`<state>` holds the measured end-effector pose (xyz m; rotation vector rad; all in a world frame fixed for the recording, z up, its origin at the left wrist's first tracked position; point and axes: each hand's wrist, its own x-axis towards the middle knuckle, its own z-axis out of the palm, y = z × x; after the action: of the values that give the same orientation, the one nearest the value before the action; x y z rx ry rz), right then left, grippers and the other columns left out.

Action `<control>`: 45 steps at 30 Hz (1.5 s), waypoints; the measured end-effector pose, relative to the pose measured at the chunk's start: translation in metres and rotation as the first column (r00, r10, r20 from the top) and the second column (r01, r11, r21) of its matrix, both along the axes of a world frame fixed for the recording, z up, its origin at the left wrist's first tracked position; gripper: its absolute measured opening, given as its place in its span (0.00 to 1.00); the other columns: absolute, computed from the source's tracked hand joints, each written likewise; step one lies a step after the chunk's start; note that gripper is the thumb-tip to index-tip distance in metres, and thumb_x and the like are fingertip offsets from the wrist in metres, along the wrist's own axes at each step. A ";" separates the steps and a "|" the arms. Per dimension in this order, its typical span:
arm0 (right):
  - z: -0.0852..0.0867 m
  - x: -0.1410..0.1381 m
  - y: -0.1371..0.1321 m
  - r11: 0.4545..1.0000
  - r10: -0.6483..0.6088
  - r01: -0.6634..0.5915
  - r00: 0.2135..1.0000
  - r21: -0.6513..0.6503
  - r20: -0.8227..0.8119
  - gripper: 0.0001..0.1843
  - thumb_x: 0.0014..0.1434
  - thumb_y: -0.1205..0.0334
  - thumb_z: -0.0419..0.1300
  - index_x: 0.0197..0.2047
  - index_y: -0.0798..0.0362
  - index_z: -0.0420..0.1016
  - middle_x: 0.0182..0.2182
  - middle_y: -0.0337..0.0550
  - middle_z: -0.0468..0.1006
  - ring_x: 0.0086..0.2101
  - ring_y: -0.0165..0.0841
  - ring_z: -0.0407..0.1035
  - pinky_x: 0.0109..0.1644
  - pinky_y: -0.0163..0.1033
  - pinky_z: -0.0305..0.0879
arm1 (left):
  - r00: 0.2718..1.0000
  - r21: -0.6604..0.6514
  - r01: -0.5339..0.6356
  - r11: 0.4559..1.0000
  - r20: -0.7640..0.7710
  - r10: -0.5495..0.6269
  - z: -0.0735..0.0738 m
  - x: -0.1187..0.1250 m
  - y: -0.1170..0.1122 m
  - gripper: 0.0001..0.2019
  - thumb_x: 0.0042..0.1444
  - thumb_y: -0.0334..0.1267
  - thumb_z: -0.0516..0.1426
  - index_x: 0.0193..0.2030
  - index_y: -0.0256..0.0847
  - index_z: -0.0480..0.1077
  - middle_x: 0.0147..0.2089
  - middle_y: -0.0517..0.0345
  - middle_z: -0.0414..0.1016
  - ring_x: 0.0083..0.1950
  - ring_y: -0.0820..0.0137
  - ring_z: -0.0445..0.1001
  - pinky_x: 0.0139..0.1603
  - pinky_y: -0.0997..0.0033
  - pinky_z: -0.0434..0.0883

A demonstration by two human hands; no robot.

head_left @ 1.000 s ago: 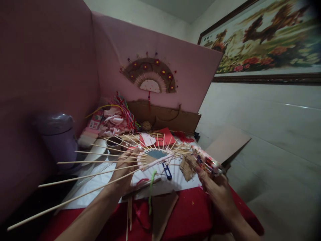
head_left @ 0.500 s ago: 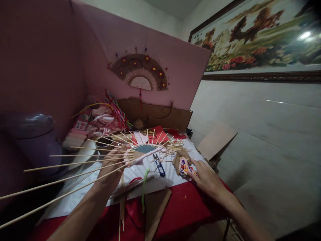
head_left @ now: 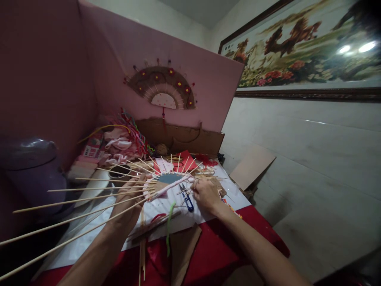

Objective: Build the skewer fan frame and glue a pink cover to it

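My left hand (head_left: 127, 198) is closed on the left side of a half-made fan (head_left: 166, 180), a blue and white half-disc with long bamboo skewers (head_left: 74, 214) radiating out to the left and up. My right hand (head_left: 205, 194) rests at the fan's right edge, its fingers curled together by the skewer ends and a white pipe cleaner (head_left: 169, 187). Whether they grip anything is hidden. Small blue scissors (head_left: 187, 200) lie just below and left of the right hand. A flower-patterned packet (head_left: 231, 206) lies on the table just right of that hand.
A finished brown fan (head_left: 163, 89) hangs on the pink board. Coloured pipe cleaners (head_left: 125, 139), a cardboard strip (head_left: 181, 137), a purple bin (head_left: 32, 167), loose skewers (head_left: 143, 254), a green pipe cleaner (head_left: 169, 222) and a cardboard piece (head_left: 183, 250) surround the white sheet (head_left: 235, 196) on the red cloth (head_left: 223, 246).
My right hand lowered the patterned packet to the table, let it go and moved left to the fan's right edge. My left hand stayed on the fan.
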<state>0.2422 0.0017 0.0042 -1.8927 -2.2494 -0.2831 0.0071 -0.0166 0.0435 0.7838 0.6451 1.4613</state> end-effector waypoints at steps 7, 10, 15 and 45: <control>0.001 0.025 0.043 0.991 -0.116 0.114 0.993 -0.071 -0.023 0.11 0.51 0.67 0.52 0.34 0.51 0.76 0.34 0.48 0.76 0.35 0.38 0.69 0.35 0.38 0.57 | 1.000 0.010 -0.006 1.000 0.010 0.006 0.001 0.001 0.000 0.10 0.40 0.34 0.64 0.32 0.37 0.73 0.29 0.59 0.77 0.28 0.74 0.75 0.28 0.78 0.71; -0.001 0.023 0.052 0.994 -0.085 0.082 0.995 -0.075 -0.043 0.11 0.51 0.66 0.53 0.35 0.50 0.74 0.35 0.46 0.76 0.35 0.37 0.69 0.35 0.37 0.58 | 1.000 0.012 -0.021 1.000 -0.001 0.021 0.001 0.001 -0.001 0.11 0.39 0.32 0.64 0.32 0.37 0.73 0.28 0.60 0.77 0.26 0.74 0.74 0.24 0.79 0.70; 0.004 0.018 0.052 0.999 -0.007 0.004 0.999 -0.050 -0.050 0.11 0.50 0.70 0.52 0.35 0.53 0.73 0.32 0.46 0.75 0.34 0.36 0.68 0.37 0.37 0.59 | 0.999 -0.010 -0.030 1.000 0.025 0.030 0.000 0.000 -0.002 0.11 0.40 0.36 0.64 0.33 0.37 0.72 0.28 0.59 0.77 0.26 0.72 0.74 0.24 0.75 0.72; 0.011 0.015 -0.036 0.980 0.169 -0.039 -0.340 0.193 -0.925 0.07 0.50 0.62 0.62 0.29 0.53 0.68 0.22 0.36 0.73 0.21 0.25 0.65 0.25 0.31 0.62 | 0.999 0.082 -0.039 0.996 0.028 0.037 -0.011 -0.005 0.004 0.16 0.39 0.29 0.64 0.38 0.40 0.71 0.34 0.59 0.77 0.33 0.72 0.75 0.27 0.79 0.71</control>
<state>0.2570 -0.0342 0.0152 -0.8243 -0.9162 0.9836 0.0018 -0.0129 0.0330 0.8185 0.5848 1.5387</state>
